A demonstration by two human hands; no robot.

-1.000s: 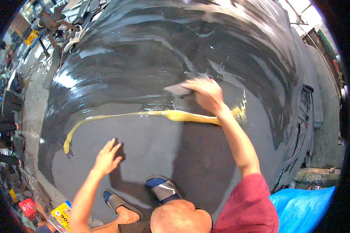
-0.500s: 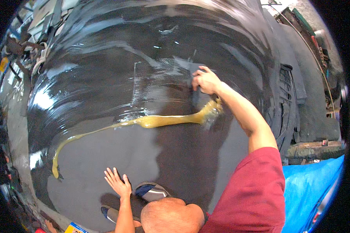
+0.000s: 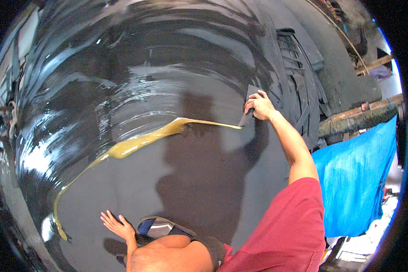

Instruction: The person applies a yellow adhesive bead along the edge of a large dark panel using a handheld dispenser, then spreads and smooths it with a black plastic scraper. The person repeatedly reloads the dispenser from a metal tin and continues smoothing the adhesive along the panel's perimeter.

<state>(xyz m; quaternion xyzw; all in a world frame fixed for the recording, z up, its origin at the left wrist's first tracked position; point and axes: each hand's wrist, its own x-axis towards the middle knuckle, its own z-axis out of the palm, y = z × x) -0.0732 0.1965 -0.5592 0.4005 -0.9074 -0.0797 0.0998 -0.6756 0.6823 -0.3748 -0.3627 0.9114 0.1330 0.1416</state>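
Observation:
My right hand (image 3: 261, 108) grips a thin dark flat spreader (image 3: 253, 92), fingers on one face, tilted over the dark sheet (image 3: 122, 190). The spreader's lower edge meets the right end of a yellow, glue-like strip (image 3: 136, 144). That strip is thick in the middle, thins toward the spreader, and curves down in a narrow tail on the left. Beyond it the surface is wet, glossy and streaked; on my side it looks matt grey. My left hand (image 3: 119, 226) lies flat on the matt part with fingers spread, holding nothing.
My shoe (image 3: 161, 226) and bent knee are on the sheet beside my left hand. Dark strips (image 3: 294, 68) lie piled past the right edge, near a worn beam (image 3: 358, 115). A blue tarp (image 3: 353, 177) hangs at the right. My shadow falls across the middle.
The view has turned and shifted. The spreader's face now tilts the other way, and the thick smear at the strip's right end has become a thin tail. My left hand stays flat on the sheet.

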